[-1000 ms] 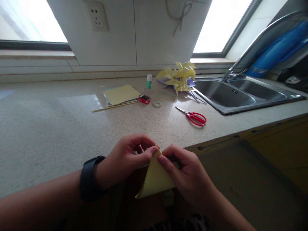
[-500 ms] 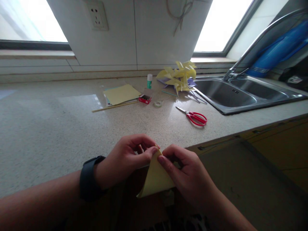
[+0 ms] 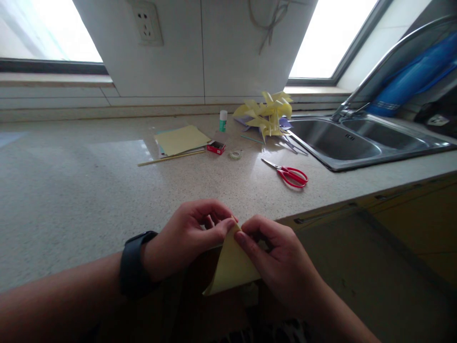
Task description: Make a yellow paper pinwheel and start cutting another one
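A folded sheet of yellow paper [image 3: 233, 269] hangs between my hands at the counter's front edge, its upper corner pointing up. My left hand [image 3: 194, 233], with a dark watch on the wrist, pinches that corner between thumb and fingers. Just below it on the right edge, my right hand [image 3: 273, 247] grips the paper with thumb and forefinger. The paper's lower left corner curls slightly, and the right hand hides part of its right side. Beyond the hands lie red-handled scissors [image 3: 287, 173], slightly open.
On the counter [image 3: 89, 200] lie a stack of coloured paper [image 3: 183, 140], a thin stick [image 3: 171, 157], a small red box [image 3: 216, 147], a tape roll [image 3: 234, 155] and an upright glue stick [image 3: 223, 121]. Paper pinwheels [image 3: 266, 114] rest beside the steel sink [image 3: 330, 166].
Both hands keep the same pinch on the yellow paper. The whole view has shifted very slightly; nothing else has visibly moved.
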Action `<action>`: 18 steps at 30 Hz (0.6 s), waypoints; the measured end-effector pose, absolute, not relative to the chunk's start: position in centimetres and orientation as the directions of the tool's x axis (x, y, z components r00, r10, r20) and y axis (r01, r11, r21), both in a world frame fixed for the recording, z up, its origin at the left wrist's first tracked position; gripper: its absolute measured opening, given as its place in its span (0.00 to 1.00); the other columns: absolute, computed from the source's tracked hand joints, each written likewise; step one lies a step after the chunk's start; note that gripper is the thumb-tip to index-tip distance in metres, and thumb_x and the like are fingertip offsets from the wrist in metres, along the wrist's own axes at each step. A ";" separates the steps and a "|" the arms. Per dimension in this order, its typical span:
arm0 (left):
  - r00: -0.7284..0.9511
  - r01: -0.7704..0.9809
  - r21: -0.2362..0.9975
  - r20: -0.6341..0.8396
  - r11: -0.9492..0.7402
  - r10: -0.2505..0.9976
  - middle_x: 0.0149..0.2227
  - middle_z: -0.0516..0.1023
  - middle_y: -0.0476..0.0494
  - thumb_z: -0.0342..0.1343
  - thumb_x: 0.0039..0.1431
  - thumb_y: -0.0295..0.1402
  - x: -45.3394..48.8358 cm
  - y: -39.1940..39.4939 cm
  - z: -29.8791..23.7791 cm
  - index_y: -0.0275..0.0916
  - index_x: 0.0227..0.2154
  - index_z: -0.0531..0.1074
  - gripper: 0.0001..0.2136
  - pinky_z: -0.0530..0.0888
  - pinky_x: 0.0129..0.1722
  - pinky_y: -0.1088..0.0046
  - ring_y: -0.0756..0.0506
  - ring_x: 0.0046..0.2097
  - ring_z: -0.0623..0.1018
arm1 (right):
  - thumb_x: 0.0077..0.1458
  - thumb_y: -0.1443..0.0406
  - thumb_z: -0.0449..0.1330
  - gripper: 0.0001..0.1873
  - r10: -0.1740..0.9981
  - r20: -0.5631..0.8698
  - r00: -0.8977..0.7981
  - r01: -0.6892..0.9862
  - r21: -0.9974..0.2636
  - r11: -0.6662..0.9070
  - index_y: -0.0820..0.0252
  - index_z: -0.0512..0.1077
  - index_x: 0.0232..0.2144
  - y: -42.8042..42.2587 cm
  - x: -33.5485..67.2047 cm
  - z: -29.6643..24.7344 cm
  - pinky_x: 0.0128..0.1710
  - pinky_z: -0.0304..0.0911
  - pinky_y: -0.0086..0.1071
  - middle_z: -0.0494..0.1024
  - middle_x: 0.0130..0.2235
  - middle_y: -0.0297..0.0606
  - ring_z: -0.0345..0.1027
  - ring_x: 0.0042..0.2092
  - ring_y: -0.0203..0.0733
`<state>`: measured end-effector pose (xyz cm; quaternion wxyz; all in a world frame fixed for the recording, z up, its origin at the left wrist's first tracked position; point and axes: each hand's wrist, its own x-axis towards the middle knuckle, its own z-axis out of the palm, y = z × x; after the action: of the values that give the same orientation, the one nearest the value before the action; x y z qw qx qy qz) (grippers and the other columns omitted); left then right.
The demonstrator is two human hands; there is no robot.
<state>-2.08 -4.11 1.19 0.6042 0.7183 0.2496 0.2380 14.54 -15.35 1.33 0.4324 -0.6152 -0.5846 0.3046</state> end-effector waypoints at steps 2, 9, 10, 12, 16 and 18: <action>0.760 0.073 0.987 0.037 -0.141 0.649 0.29 0.76 0.47 0.61 0.62 0.40 -2.1 -4.1 1.1 0.37 0.35 0.79 0.10 0.69 0.29 0.76 0.50 0.30 0.72 | 0.64 0.61 0.59 0.12 0.983 0.133 0.128 0.460 -0.886 0.059 0.59 0.71 0.28 -15.4 14.6 1.5 0.25 0.57 0.29 0.70 0.25 0.30 0.61 0.27 0.34; 0.683 0.006 0.999 0.029 -0.046 0.729 0.27 0.76 0.50 0.62 0.61 0.36 -1.9 -4.1 1.6 0.37 0.32 0.78 0.07 0.67 0.25 0.79 0.53 0.27 0.70 | 0.62 0.60 0.61 0.09 0.995 0.005 0.097 0.419 -0.907 -0.036 0.58 0.74 0.32 -15.7 15.0 2.0 0.27 0.57 0.29 0.71 0.27 0.31 0.61 0.28 0.35; 0.669 -0.002 0.999 0.033 -0.043 0.742 0.26 0.76 0.50 0.62 0.61 0.35 -1.9 -4.1 1.6 0.37 0.32 0.78 0.07 0.67 0.24 0.80 0.53 0.26 0.70 | 0.62 0.60 0.61 0.09 0.996 -0.015 0.090 0.391 -0.919 -0.049 0.58 0.75 0.32 -15.7 15.0 2.0 0.27 0.57 0.29 0.71 0.27 0.31 0.61 0.29 0.35; 0.649 -0.010 0.999 0.046 -0.051 0.759 0.25 0.75 0.51 0.62 0.60 0.35 -1.8 -4.1 1.7 0.37 0.32 0.78 0.07 0.66 0.24 0.80 0.53 0.26 0.70 | 0.64 0.58 0.59 0.12 0.994 -0.028 0.105 0.321 -0.945 -0.060 0.58 0.75 0.32 -15.7 15.1 1.8 0.27 0.57 0.29 0.71 0.28 0.31 0.61 0.29 0.35; 0.625 -0.040 0.998 0.059 -0.043 0.779 0.25 0.75 0.52 0.63 0.61 0.36 -1.9 -4.0 1.6 0.38 0.33 0.79 0.07 0.68 0.23 0.81 0.54 0.26 0.71 | 0.65 0.56 0.59 0.16 0.982 -0.019 0.187 0.244 -0.968 -0.066 0.59 0.74 0.29 -15.7 15.2 1.5 0.27 0.56 0.28 0.70 0.27 0.31 0.60 0.30 0.34; 0.615 -0.058 0.998 0.050 -0.018 0.787 0.25 0.76 0.52 0.63 0.61 0.37 -1.9 -4.0 1.4 0.39 0.33 0.79 0.07 0.68 0.23 0.82 0.54 0.25 0.71 | 0.64 0.54 0.60 0.17 0.976 -0.012 0.217 0.223 -0.973 -0.062 0.60 0.74 0.29 -15.7 15.3 1.5 0.26 0.55 0.27 0.69 0.26 0.31 0.59 0.29 0.34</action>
<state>-1.92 -3.96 1.35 0.6389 0.6320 0.2882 0.3306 15.27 -15.69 1.46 0.4805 -0.6146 -0.4879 0.3915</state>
